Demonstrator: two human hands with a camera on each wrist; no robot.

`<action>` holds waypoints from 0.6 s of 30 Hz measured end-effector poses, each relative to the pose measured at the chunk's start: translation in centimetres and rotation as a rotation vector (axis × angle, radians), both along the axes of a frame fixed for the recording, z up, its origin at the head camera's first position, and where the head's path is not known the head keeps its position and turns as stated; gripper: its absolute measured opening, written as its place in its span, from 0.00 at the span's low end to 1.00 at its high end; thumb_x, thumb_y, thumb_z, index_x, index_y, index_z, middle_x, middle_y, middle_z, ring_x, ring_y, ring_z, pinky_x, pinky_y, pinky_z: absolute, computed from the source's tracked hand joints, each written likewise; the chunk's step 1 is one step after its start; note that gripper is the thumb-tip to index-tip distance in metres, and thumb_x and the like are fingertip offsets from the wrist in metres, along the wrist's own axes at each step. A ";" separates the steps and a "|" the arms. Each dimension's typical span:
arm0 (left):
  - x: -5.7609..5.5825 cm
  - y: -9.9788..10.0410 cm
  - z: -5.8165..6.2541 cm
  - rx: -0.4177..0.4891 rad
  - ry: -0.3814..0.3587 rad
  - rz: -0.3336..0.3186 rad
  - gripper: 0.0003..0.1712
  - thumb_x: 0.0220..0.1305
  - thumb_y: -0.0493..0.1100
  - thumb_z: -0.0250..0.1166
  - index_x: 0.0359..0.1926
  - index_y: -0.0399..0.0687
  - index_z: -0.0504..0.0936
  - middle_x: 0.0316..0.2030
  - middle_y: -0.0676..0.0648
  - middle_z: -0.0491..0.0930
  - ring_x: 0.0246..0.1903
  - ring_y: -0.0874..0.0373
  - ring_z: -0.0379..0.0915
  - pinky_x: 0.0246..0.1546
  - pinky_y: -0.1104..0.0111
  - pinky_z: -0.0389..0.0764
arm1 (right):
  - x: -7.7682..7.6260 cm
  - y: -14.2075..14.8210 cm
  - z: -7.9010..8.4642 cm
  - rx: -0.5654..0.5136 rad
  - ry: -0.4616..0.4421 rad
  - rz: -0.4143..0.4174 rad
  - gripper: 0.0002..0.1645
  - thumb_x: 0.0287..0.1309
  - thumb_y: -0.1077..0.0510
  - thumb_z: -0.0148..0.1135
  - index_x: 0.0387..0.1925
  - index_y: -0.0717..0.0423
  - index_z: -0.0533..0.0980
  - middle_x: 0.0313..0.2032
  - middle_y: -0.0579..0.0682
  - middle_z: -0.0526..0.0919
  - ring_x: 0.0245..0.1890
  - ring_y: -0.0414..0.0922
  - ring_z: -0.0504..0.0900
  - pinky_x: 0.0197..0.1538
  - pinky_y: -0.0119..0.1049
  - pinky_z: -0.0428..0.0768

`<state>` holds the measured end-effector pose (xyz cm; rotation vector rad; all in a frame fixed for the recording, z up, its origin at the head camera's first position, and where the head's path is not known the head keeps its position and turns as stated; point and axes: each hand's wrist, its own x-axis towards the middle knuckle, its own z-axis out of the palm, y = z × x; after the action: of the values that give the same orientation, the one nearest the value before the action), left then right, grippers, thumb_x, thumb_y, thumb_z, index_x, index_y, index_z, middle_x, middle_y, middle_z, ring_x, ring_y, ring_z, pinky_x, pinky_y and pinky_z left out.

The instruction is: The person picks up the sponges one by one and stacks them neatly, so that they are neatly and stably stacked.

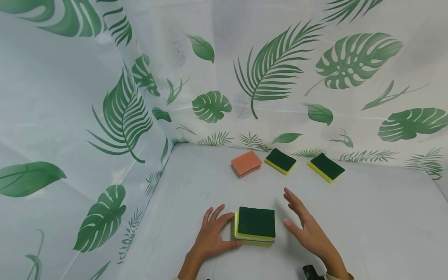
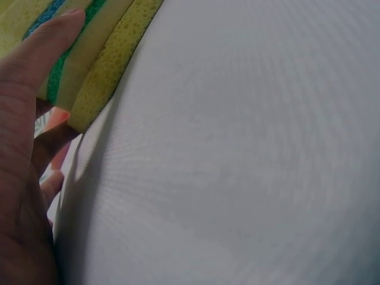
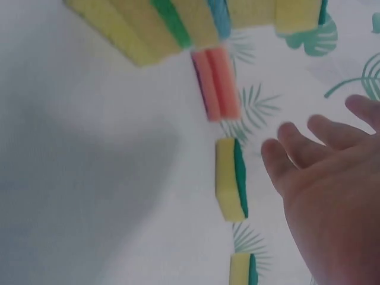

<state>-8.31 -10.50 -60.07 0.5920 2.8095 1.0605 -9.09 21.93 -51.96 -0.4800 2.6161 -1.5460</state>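
The white worktop (image 1: pixel 378 217) carries a stack of scouring sponges (image 1: pixel 256 222), set well forward of the back edge, with the near edge out of view. The stack lies flat; its topmost sponge shows a dark green scouring face, and yellow layers show beneath it, set slightly out of line at the left end. Both wrist views show green and blue bands between the yellow layers. The left hand (image 1: pixel 211 238) is at the stack's left end, its thumb and index finger clamped on the stack: the thumb lies across the front face and the index finger is by the back left corner, with the other fingers extended away from the sponges. The right hand (image 1: pixel 308 231) is held to the right of the stack, clear of it, palm side toward it; its fingers are extended and slightly parted, the thumb apart from them, and it grips nothing. Near the back edge of the worktop are three further items in a row. From the left: an orange sponge pair (image 1: pixel 246 162), one layer upon the other; a left green-and-yellow sponge (image 1: pixel 280 161) just beside it; and a right green-and-yellow sponge (image 1: pixel 326 168), apart from its neighbour. Both single sponges lie green face up. A leaf-print curtain (image 1: pixel 224 70) stands along the back and left edges. A black object (image 1: pixel 312 272), not identifiable, shows at the right wrist.
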 end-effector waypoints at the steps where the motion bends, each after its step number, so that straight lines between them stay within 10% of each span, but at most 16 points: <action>1: 0.0 0.0 0.0 0.001 0.001 -0.001 0.49 0.58 0.82 0.66 0.73 0.64 0.76 0.70 0.60 0.77 0.81 0.52 0.51 0.80 0.42 0.42 | -0.1 0.3 0.0 0.010 -0.004 -0.017 0.51 0.75 0.56 0.63 0.87 0.36 0.47 0.81 0.64 0.56 0.75 0.76 0.61 0.64 0.84 0.62; 18: 0.0 -0.1 0.2 -0.003 0.005 -0.005 0.48 0.58 0.81 0.67 0.73 0.64 0.76 0.70 0.60 0.77 0.81 0.52 0.51 0.81 0.42 0.43 | -3.9 6.2 0.1 0.166 -0.070 -0.241 0.63 0.73 0.42 0.67 0.88 0.40 0.33 0.85 0.61 0.38 0.80 0.75 0.45 0.67 0.85 0.53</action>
<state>-8.33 -10.55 -59.83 0.6025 2.8120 1.0545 -13.02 28.13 -51.86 -0.0995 2.7993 -1.3563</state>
